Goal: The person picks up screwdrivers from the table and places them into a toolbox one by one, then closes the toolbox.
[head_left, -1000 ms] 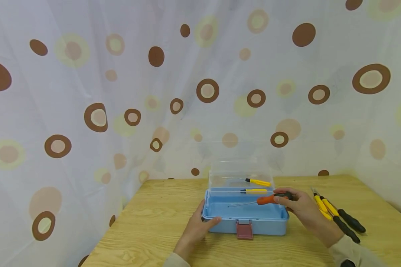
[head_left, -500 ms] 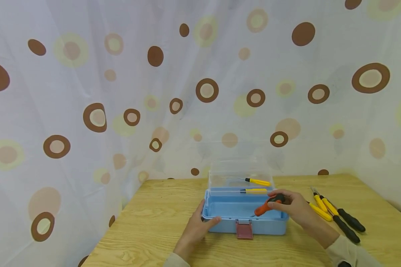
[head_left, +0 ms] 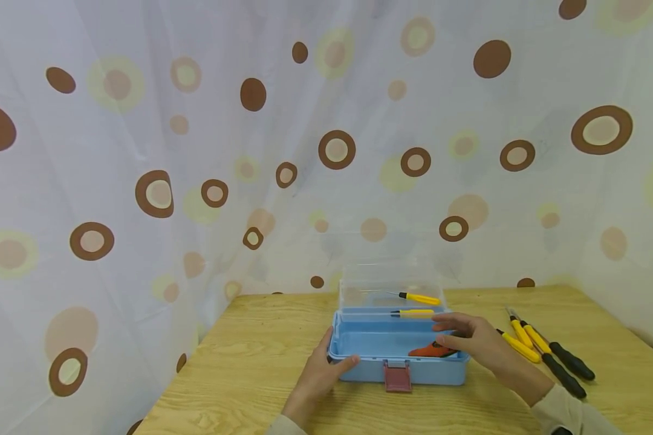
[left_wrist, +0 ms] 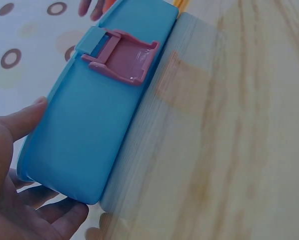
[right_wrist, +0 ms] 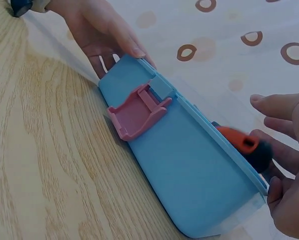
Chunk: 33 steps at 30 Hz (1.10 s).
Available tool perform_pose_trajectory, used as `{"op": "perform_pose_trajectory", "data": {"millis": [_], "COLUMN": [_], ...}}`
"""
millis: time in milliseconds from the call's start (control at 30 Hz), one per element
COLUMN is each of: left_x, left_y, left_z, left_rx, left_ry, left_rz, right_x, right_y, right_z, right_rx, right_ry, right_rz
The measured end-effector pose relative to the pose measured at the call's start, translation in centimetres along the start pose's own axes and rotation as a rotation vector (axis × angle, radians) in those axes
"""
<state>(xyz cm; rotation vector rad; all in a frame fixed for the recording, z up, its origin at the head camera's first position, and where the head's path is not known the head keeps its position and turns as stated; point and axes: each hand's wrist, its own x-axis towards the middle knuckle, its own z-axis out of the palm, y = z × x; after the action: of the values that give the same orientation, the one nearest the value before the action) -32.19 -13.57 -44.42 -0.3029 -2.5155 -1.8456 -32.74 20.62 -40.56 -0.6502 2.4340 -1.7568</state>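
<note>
While the left hand point(head_left: 318, 371) grips the left end of the blue toolbox point(head_left: 372, 371) at the frame's lower centre, presumably to steady it, I see the right hand point(head_left: 484, 347) loose, just right of that, pinching nothing. Below its fingers, the orange-handled tool point(head_left: 427, 350) lies inside the toolbox, shaft hidden. The clear lid point(head_left: 393, 279) stands raised, I judge, to leave the inside reachable.

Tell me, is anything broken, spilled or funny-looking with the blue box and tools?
Nothing looks broken or spilled. The blue box stands upright, and its pink latch hangs open in front, which fits the open clear lid. Only the tools lying in a loose bunch to its right look a little messy.
</note>
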Motion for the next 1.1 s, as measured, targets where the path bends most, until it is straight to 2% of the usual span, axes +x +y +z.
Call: {"op": "perform_pose_trajectory", "data": {"millis": [200,333,433,600,833,1100], "left_x": [-0.1,0.0,0.1,0.1,0.0,0.2], "left_y": [0.1,0.0,-0.1,-0.2,-0.1,-0.2], "left_z": [0.0,0.0,0.1,0.0,0.0,0.0], "left_rx": [-0.01,0.013,0.03,0.035,0.043,0.037], "left_ry": [-0.003,0.006,0.011,0.012,0.015,0.001], "left_rz": [-0.006,-0.011,-0.009,0.0,-0.009,0.021], "right_x": [-0.1,-0.1,-0.1,-0.3,-0.6,-1.4], "right_y": [-0.3,-0.5,-0.6,-0.7,-1.2,-0.9], "right_z": [0.0,-0.1,-0.2,-0.3,-0.9,-2.1], "right_rx": [0.027,0.045,0.061,0.066,0.017,-0.003], "right_ry": [0.071,0.103,0.124,0.136,0.157,0.176], "right_rz": [0.019,-0.006,0.006,0.008,-0.015,0.001]}}
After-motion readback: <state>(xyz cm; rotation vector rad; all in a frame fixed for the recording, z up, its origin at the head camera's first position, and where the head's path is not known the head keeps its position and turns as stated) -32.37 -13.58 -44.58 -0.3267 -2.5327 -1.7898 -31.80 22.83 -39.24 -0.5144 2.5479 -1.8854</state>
